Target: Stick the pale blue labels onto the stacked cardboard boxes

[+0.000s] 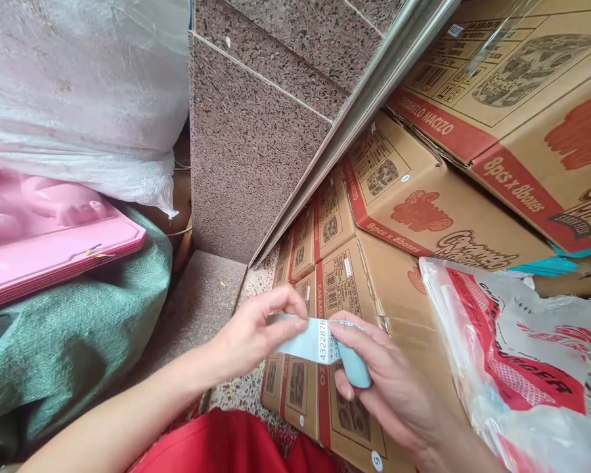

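Note:
Between my hands a pale blue label strip point(309, 339) is stretched out, with the printed number 4322878 on it. My left hand point(263, 328) pinches the free end of the strip between thumb and fingers. In my right hand point(384, 368) is a light blue label roll point(355, 369), with the fingers wrapped round it and the thumb side near where the strip leaves it. Both hands are above cardboard boxes point(347, 282) printed in red and black.
More cardboard boxes point(473, 197) are stacked at the right beside a metal door track point(335, 135). A printed plastic bag point(512, 341) lies lower right. At the left are pink moulded sheets point(54, 223), green sacking point(88, 322) and a white wrapped bundle point(83, 85). A granite wall point(246, 151) stands ahead.

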Demonstrator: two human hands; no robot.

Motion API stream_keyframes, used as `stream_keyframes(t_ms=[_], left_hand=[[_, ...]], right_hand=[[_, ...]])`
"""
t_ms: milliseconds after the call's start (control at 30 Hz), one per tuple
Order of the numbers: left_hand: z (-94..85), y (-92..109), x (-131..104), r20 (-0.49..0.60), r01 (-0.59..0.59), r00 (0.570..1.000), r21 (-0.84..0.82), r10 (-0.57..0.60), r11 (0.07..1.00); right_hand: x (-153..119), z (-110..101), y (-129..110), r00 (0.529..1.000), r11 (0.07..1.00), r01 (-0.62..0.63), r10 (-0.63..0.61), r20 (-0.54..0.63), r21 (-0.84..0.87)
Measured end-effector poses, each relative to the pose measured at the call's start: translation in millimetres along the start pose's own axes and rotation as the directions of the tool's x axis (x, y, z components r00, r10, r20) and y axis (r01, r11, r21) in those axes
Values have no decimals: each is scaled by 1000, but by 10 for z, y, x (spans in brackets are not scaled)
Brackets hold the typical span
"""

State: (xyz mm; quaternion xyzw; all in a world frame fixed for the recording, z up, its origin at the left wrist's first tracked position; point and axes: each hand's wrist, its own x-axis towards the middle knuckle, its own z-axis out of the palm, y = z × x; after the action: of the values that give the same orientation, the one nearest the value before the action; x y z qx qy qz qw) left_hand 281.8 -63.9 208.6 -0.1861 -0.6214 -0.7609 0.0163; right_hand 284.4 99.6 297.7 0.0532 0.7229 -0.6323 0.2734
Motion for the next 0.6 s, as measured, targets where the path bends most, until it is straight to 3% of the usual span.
stream_keyframes(t_ms=[100, 200, 367, 600], left_hand=[[84, 47, -44, -97, -207, 959, 399, 266, 893], [164, 99, -62, -134, -229, 926, 545, 353, 807], [218, 137, -18, -137, -134, 965, 472, 223, 871], [141, 149, -12, -86, 22, 996, 206, -5, 978]], right_hand=[[19, 21, 2, 998, 999, 47, -47, -52, -9], [23, 48, 12, 989, 990, 119, -125, -73, -75], [-1, 52, 42, 975, 947, 185, -209, -68, -263], [-8, 6, 58, 974, 895, 163, -214, -78, -416]])
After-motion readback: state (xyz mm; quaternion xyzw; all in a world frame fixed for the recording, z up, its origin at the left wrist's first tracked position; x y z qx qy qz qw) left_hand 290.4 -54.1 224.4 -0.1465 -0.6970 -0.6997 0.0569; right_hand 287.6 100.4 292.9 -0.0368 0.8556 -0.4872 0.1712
